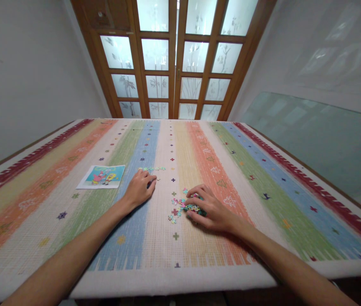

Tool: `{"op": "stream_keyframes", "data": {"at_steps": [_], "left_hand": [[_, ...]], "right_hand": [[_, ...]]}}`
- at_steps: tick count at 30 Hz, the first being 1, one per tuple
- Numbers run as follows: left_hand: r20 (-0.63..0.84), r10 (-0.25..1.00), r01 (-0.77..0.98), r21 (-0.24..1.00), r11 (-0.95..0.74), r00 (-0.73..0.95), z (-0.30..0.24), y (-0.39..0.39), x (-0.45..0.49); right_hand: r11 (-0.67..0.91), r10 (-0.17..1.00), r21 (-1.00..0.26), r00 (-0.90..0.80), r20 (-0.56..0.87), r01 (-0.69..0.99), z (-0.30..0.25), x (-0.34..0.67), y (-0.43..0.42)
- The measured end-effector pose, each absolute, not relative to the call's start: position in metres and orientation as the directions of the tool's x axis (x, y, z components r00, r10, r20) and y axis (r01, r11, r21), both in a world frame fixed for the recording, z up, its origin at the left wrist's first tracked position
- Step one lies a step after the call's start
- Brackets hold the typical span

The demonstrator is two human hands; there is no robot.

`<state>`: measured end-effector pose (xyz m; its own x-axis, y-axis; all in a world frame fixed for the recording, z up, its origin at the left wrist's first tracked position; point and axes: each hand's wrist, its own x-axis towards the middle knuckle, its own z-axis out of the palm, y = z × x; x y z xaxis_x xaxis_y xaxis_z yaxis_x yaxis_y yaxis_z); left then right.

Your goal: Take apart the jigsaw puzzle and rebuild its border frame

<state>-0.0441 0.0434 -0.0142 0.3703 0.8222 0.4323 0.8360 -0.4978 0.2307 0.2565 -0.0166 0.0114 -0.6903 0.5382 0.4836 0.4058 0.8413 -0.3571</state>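
My left hand (140, 188) rests on the cloth with its fingers curled. A small jigsaw puzzle piece (158, 179) shows at the tips of its fingers, and the grip on it is partly hidden. Just beyond those fingers lies a short row of joined puzzle pieces (151, 168), greenish and yellow. On the right, my right hand (208, 207) curves over a heap of loose puzzle pieces (194, 207), fingers apart and touching the heap. Several pieces in pink, teal and yellow (172, 219) have spread out to the left of it.
A picture card (103, 177) with two cartoon figures lies left of my left hand. Under everything is a striped tablecloth (174, 250), its near edge in front of me. Wooden doors with frosted panes (156, 55) stand behind the table, and a glass panel (314, 131) leans at the right.
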Motion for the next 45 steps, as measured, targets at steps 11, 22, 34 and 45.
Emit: {"op": "stream_keyframes", "data": {"at_steps": [11, 22, 34, 45], "left_hand": [[0.448, 0.822, 0.805, 0.303, -0.511, 0.353, -0.0136, 0.045, -0.0418], [0.483, 0.765, 0.785, 0.223, -0.578, 0.426, -0.01, 0.0441, -0.0443], [0.407, 0.8, 0.849, 0.101, -0.518, 0.44, -0.0099, 0.0434, -0.0401], [0.449, 0.786, 0.836, 0.138, -0.531, 0.425, -0.0076, 0.0419, -0.04]], "right_hand": [[0.842, 0.534, -0.37, -0.7, 0.474, 0.392, 0.0091, 0.2577, -0.0154], [0.85, 0.523, -0.355, -0.702, 0.484, 0.388, 0.0074, 0.258, -0.0144], [0.849, 0.525, -0.347, -0.707, 0.474, 0.398, 0.0079, 0.2585, -0.0133], [0.806, 0.591, -0.338, -0.619, 0.518, 0.486, 0.0118, 0.2651, -0.0095]]}}
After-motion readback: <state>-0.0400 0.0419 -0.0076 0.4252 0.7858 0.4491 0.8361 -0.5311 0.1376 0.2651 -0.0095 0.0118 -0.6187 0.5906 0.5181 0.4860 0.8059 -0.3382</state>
